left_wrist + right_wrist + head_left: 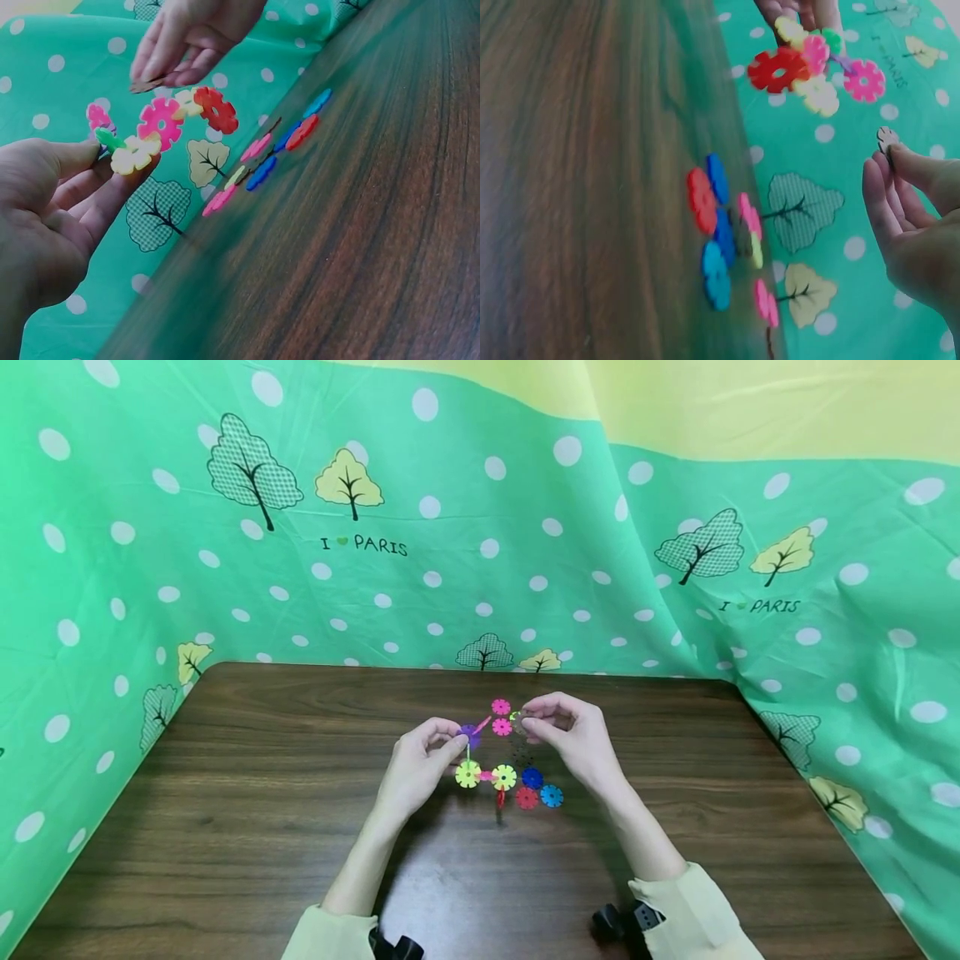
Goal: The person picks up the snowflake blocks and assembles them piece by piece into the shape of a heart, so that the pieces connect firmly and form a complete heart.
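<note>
Near the head view's centre, the left hand [426, 762] pinches a raised chain of notched discs [486, 776], thumb and fingertips closed on it; to its right, the right hand [573, 733] pinches one brownish disc [886, 137]. Linking seems the step; joining would call for lined-up notches. Loose discs [528, 781] lie on the tabletop [262, 818] just right of centre.

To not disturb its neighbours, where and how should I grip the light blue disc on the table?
Probably best pinched by its notched right rim, from the right: the light blue disc lies flat with bare table there, while the red disc and dark blue disc lie close on its left.
</note>
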A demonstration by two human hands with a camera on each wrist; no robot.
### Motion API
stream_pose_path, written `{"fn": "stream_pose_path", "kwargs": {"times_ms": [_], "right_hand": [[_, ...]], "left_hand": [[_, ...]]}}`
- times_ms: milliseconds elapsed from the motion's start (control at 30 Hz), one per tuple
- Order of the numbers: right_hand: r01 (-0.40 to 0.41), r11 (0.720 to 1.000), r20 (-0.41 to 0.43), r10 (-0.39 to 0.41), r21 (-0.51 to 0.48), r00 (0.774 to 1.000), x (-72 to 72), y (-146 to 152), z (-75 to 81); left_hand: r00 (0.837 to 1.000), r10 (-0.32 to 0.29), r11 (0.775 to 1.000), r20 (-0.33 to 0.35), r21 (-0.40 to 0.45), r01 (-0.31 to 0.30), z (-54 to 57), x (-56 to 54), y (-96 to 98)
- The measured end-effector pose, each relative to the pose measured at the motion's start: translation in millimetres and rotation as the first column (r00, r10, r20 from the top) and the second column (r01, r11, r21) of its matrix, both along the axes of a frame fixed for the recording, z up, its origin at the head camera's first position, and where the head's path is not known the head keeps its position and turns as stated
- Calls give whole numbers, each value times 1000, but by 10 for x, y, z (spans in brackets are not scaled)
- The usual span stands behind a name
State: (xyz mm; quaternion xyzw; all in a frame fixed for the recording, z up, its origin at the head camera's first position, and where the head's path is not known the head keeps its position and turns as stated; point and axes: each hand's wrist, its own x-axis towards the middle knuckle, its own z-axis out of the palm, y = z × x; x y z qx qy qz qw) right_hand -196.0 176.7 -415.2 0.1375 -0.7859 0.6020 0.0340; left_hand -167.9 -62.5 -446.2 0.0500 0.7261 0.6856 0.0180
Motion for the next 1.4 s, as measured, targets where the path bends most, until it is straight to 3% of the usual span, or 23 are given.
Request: {"fn": "stream_pose_path", "kwargs": {"times_ms": [267, 500, 700, 967, 1400], "right_hand": [[-23, 998, -9, 22, -63, 1000, 10, -166, 96], [7, 1000, -66, -8, -12, 998, 42, -186, 122], [14, 1000, -76, -12, 27, 997, 59, -184, 119], [-11, 1000, -77, 12, 13, 997, 72, -196, 85], [-21, 998, -31, 19, -65, 999, 90, -256, 21]], "left_hand": [[994, 18, 994, -105, -108, -29, 33, 31, -4], [976, 37, 977, -215, -197, -80, 78, 51, 7], [965, 43, 965, -259, -240, -107, 62, 45, 17], [952, 63, 974, -298, -188, -123, 64, 61, 27], [952, 110, 981, -287, -122, -150, 45, 64, 48]]}}
